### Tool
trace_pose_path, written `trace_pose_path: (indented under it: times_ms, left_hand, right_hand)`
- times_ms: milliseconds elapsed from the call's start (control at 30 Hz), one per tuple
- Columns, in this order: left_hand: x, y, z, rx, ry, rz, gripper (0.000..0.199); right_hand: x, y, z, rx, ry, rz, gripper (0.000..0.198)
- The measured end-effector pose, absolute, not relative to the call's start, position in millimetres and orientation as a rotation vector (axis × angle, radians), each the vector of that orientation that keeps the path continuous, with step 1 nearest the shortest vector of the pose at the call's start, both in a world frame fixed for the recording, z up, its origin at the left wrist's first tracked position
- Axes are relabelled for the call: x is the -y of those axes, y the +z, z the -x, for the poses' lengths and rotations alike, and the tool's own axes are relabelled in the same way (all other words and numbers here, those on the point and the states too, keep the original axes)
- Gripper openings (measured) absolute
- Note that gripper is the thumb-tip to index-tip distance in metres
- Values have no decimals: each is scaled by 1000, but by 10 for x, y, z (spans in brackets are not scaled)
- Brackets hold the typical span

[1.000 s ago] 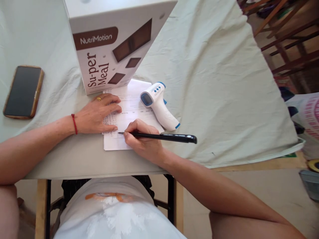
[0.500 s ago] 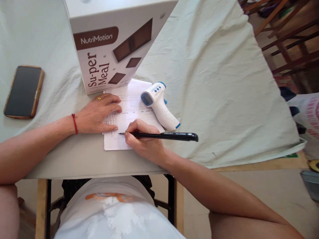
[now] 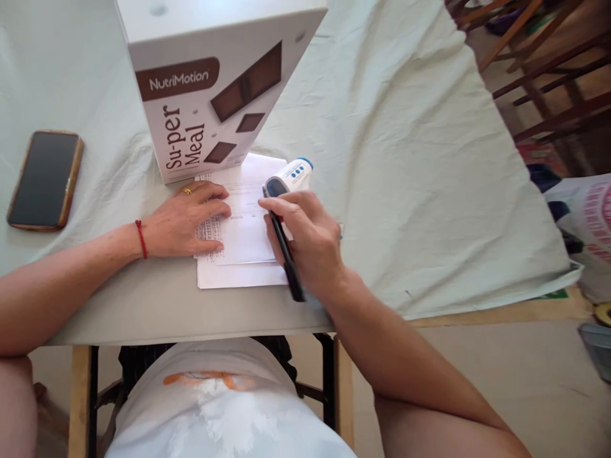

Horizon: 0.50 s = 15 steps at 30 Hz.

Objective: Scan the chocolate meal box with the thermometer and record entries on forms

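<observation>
My left hand lies with fingers spread on the left part of some white papers covered partly in small writing. In my right hand is a black pen, its tip pointing away from me near the thermometer's screen and its rear end toward me. A white and blue infrared thermometer lies at the right of the papers, its handle mostly hidden behind my right hand. A tall white box marked NutriMotion Su-per Meal stands just behind the papers.
A phone in a brown-edged case lies at the left of the table. The pale, wrinkled tablecloth covers the table. Wooden furniture and a printed white bag are beyond its right edge.
My right hand has moved up and right from the lower papers to the thermometer, swinging the pen from nearly level to slanting. My left hand stays on the papers.
</observation>
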<state>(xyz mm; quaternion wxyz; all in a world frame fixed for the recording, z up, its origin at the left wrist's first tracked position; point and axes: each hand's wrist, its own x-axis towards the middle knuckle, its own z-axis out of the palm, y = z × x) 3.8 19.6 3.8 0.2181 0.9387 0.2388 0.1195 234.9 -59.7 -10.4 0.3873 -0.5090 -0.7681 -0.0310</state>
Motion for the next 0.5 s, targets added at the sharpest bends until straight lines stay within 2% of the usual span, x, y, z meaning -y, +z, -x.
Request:
trace_pose_path:
  times_ms: [200, 400, 500]
  left_hand:
    - [-201, 33, -25, -637, 361, -2642, 36]
    - [-199, -7, -7, -601, 424, -2709, 36]
    - [-173, 18, -1, -535, 608, -2793, 27]
  right_hand:
    - [555, -145, -2408, 2009, -221, 1536, 48]
    - [512, -96, -2467, 1921, -253, 1746, 49]
    - [460, -47, -2545, 1861, -148, 2034, 58]
